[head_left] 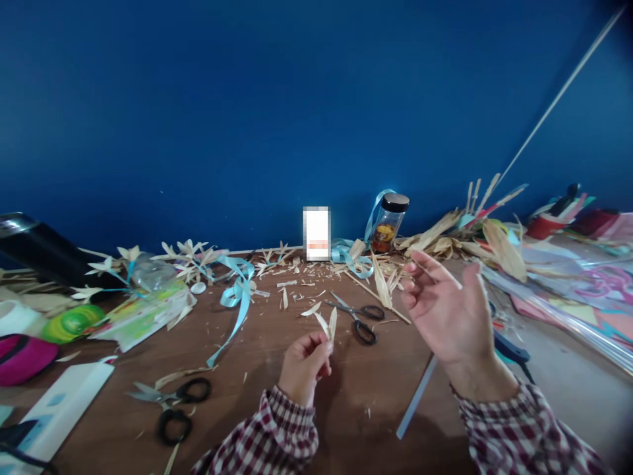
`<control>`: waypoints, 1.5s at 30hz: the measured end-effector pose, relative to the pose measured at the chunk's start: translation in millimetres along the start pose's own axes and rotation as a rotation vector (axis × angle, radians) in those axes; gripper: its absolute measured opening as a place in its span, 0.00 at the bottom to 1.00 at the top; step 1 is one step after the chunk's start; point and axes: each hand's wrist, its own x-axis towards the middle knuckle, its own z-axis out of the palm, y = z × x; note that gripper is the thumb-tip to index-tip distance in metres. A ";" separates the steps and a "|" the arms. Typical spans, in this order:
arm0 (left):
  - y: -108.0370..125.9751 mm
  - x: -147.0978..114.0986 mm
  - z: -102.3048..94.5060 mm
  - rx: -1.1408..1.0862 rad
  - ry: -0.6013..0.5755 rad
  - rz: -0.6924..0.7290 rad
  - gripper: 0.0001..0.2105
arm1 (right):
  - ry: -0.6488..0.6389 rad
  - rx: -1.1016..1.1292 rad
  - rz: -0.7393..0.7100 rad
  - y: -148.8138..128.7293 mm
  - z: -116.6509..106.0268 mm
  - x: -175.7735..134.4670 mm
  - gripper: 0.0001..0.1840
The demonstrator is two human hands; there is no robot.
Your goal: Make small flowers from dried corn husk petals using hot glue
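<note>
Far left, a white block, seemingly a power strip (74, 402), has a dark cord at its end; a sleeve snagging that cord could drag it. Next, black-handled scissors (171, 398) lie with the blades pointing left, near a curl of blue ribbon (237, 297) that I judge easy to catch and pull. Centre: my left hand (305, 363) has thumb and fingers pinched together on slim pale husk pieces (329, 324), held up above the table (277, 422). Too hard a squeeze might split them; too slack, and they'd slip and be lost among similar scraps (297, 284). Just beyond, a second pair of scissors (357, 315) points its blades away to the upper left; a careless forward reach could nick fingertips. Right hand (448, 313) is raised, palm showing, thumb apart from loosely curled fingers; I can't tell whether anything thin sits at the tips. Under its wrist, a translucent stick (416, 399) might roll if brushed. Beside that, a dark blue tool (512, 349), possibly a glue gun; if hot, the forearm risks a burn.
</note>
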 end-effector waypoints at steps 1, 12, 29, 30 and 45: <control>-1.0 0.8 -0.7 0.028 0.004 0.008 0.12 | -0.009 -0.029 -0.043 -6.2 2.7 -0.8 0.32; 3.0 -5.2 6.1 0.210 0.094 0.161 0.09 | -0.171 -1.102 -0.311 -0.2 25.1 -15.1 0.07; 3.8 -9.3 6.1 0.308 0.015 0.301 0.04 | -0.422 -1.763 -0.392 73.7 26.3 -20.3 0.05; 3.8 -9.0 6.3 0.306 0.027 0.276 0.04 | -0.424 -1.738 -0.381 72.9 25.7 -19.5 0.06; 3.3 -7.4 6.6 0.404 0.151 0.217 0.07 | -0.017 -1.295 -0.386 22.9 -0.5 19.8 0.09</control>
